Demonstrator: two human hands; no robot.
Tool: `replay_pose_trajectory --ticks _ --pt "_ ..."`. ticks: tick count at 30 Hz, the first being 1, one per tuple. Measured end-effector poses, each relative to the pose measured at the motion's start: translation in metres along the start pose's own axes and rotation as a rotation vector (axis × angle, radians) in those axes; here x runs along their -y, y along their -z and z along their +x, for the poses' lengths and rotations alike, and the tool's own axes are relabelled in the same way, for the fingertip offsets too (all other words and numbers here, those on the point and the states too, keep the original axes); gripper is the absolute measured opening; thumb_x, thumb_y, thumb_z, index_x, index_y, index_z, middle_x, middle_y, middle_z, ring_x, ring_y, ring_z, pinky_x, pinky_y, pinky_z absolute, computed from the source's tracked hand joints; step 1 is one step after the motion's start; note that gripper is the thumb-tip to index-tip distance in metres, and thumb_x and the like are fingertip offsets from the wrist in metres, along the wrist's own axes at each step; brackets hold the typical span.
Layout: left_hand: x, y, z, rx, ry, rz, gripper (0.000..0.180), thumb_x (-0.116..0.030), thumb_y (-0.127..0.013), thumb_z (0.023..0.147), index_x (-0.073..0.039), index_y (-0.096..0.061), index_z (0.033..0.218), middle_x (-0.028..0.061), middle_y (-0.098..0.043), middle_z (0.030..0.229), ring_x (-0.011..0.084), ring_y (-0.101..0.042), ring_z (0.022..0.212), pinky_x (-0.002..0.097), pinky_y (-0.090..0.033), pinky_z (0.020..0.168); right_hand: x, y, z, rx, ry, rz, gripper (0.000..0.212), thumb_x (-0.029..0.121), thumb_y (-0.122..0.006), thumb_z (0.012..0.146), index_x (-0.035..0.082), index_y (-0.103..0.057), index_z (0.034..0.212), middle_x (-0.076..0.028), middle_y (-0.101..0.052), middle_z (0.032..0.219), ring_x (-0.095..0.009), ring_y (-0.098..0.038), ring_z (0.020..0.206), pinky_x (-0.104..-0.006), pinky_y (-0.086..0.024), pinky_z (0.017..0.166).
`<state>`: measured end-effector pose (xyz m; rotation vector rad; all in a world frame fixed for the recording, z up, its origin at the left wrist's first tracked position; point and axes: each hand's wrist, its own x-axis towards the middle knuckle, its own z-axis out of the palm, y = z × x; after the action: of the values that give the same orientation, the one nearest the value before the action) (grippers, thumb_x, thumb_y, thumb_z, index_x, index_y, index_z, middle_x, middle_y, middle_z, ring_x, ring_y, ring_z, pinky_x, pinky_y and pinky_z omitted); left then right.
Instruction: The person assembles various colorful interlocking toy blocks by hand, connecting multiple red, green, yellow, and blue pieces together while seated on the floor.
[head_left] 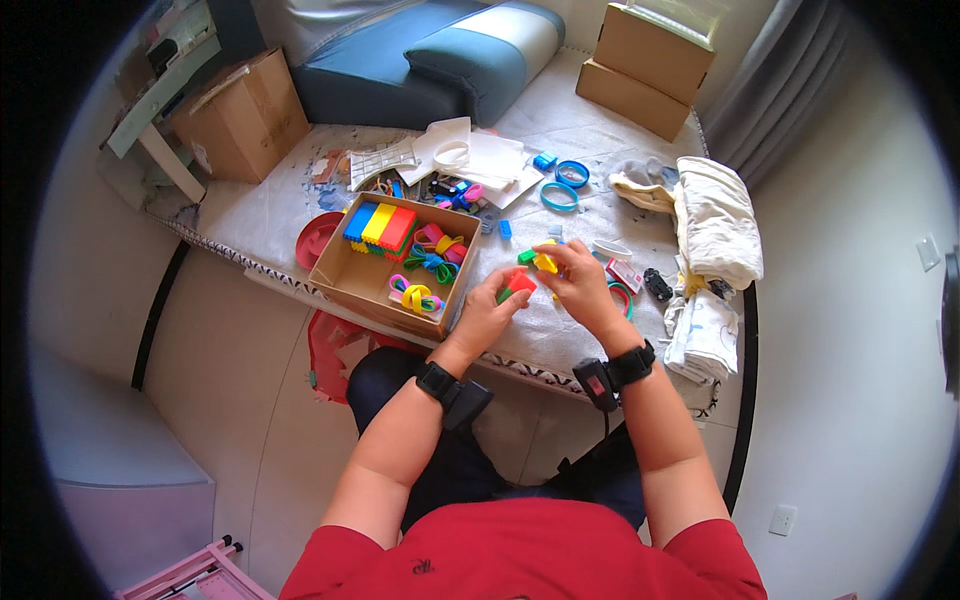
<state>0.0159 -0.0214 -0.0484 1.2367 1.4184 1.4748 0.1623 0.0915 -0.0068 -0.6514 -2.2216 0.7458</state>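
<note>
Over the near edge of the covered bed, my left hand [482, 316] is closed on a red block [522, 283] with a bit of green beside it. My right hand [580, 287] pinches a small yellow block [545, 263] just above and to the right of it. A green block [526, 257] shows next to the yellow one; whether it is held or lying there, I cannot tell. To the left of my hands is an open cardboard box [340, 268]. Inside it are stacked blue, yellow, red and green blocks [380, 228] and bundled coloured bands [432, 256].
Blue wristbands [560, 197] and loose blue blocks [505, 230] lie beyond my hands. White papers [480, 160] spread behind the box. A black toy car [658, 285] and folded cloths [718, 225] are at right. A red dish [312, 242] sits left of the box.
</note>
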Motion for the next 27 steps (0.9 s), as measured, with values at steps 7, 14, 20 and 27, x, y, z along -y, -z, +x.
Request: replay_pose_trajectory --ticks 7,14,20,27 --pt "0.005 -0.018 0.007 0.034 -0.126 0.131 0.043 -0.014 -0.073 0.086 -0.007 -0.053 0.124 0.0112 -0.07 0.095 0.0173 -0.068 0.084 0.0306 -0.052 0.074 -0.026 0.006 -0.043 0.066 -0.257 0.397 0.033 0.004 -0.069 0.088 0.005 -0.063 0.119 0.0 -0.058 0.097 -0.006 -0.058 0.082 -0.0199 -0.048 0.07" --pt "0.018 -0.017 0.014 0.139 -0.072 0.07 0.036 -0.012 -0.071 0.089 -0.005 -0.052 0.118 0.005 -0.064 0.101 0.0094 -0.059 0.089 0.0243 -0.049 0.079 -0.02 0.003 -0.054 0.035 -0.403 0.715 0.032 0.005 -0.064 0.089 0.005 -0.062 0.121 -0.005 -0.066 0.097 -0.009 -0.061 0.08 -0.0227 -0.05 0.066" --pt "0.008 -0.02 0.02 0.162 -0.005 0.085 0.029 -0.013 -0.073 0.088 -0.005 -0.059 0.112 -0.0007 -0.062 0.093 0.0058 -0.056 0.082 0.0217 -0.048 0.07 -0.029 0.003 -0.058 -0.001 -0.412 0.66 0.031 0.003 -0.063 0.09 0.004 -0.062 0.12 -0.004 -0.066 0.097 -0.008 -0.061 0.08 -0.0217 -0.05 0.066" --pt "0.0 -0.018 0.022 0.211 0.09 0.125 0.031 -0.014 -0.075 0.086 -0.006 -0.061 0.113 -0.0018 -0.063 0.09 0.0036 -0.054 0.071 0.02 -0.045 0.06 -0.038 -0.008 -0.071 -0.059 -0.443 0.701 0.033 0.001 -0.063 0.089 0.004 -0.062 0.121 -0.002 -0.064 0.097 -0.006 -0.06 0.081 -0.0203 -0.048 0.068"
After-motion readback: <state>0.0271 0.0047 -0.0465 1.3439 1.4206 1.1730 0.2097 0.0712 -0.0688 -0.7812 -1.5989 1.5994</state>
